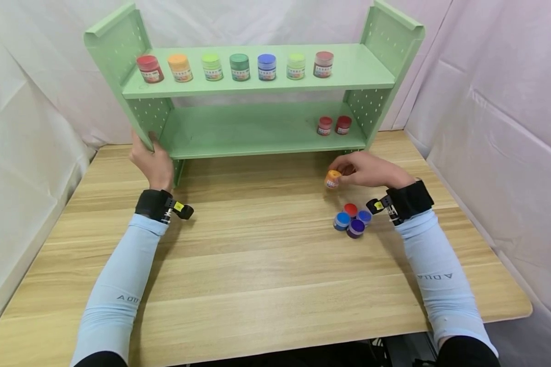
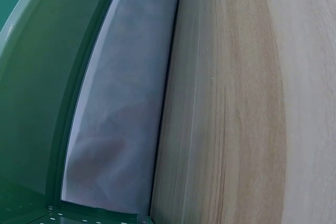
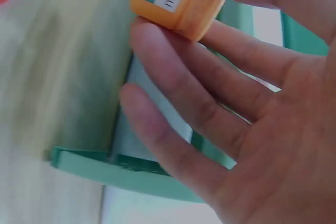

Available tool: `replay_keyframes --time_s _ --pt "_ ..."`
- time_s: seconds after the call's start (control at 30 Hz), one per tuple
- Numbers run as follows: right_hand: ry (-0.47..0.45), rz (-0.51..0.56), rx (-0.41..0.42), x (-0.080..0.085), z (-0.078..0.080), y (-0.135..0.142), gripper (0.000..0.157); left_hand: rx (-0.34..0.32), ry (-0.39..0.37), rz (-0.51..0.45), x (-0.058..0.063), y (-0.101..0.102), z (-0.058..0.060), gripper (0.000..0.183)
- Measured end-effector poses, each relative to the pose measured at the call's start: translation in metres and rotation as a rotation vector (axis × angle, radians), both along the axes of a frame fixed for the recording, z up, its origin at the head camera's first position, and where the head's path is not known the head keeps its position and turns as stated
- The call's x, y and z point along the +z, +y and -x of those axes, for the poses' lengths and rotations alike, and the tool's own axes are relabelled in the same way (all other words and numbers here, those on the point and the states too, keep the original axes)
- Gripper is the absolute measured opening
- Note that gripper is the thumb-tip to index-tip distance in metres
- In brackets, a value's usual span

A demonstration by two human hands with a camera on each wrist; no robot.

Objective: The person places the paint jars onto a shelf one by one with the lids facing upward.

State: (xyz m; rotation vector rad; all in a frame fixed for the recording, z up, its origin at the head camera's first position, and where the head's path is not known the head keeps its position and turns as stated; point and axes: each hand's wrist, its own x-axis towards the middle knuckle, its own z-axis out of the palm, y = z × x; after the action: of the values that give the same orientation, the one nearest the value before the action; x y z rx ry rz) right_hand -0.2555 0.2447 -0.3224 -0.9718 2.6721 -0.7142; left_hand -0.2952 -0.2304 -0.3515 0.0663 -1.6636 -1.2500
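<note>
My right hand [image 1: 365, 169] pinches a small orange paint jar [image 1: 332, 179] between thumb and fingers, above the table just in front of the shelf. In the right wrist view the orange jar [image 3: 176, 1] shows a white label, and the lower fingers are spread beneath it. My left hand [image 1: 155, 164] grips the lower left side panel of the green two-tier shelf [image 1: 257, 130], with part of the fingers hidden behind the panel. Nearest my right hand on the table stand a red-lidded jar [image 1: 350, 209], a blue one [image 1: 342, 220] and two purple ones [image 1: 355, 228].
Several jars in a row stand on the upper tier, among them a dark green one [image 1: 240, 68] and a blue one [image 1: 267, 68]. Two small red jars [image 1: 324, 126] are at the right of the lower tier. White cloth [image 1: 500, 127] hangs around the wooden table [image 1: 257, 255].
</note>
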Motion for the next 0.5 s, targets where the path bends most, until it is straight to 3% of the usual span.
replay_keyframes --time_s 0.27,0.5 --pt "0.167 0.136 -0.062 0.027 -0.012 -0.015 0.031 -0.009 0.007 0.004 -0.006 -0.006 0.006 0.034" --pt "0.426 0.123 -0.070 0.045 0.003 -0.037 0.032 -0.007 0.000 -0.001 -0.006 -0.005 0.006 0.033"
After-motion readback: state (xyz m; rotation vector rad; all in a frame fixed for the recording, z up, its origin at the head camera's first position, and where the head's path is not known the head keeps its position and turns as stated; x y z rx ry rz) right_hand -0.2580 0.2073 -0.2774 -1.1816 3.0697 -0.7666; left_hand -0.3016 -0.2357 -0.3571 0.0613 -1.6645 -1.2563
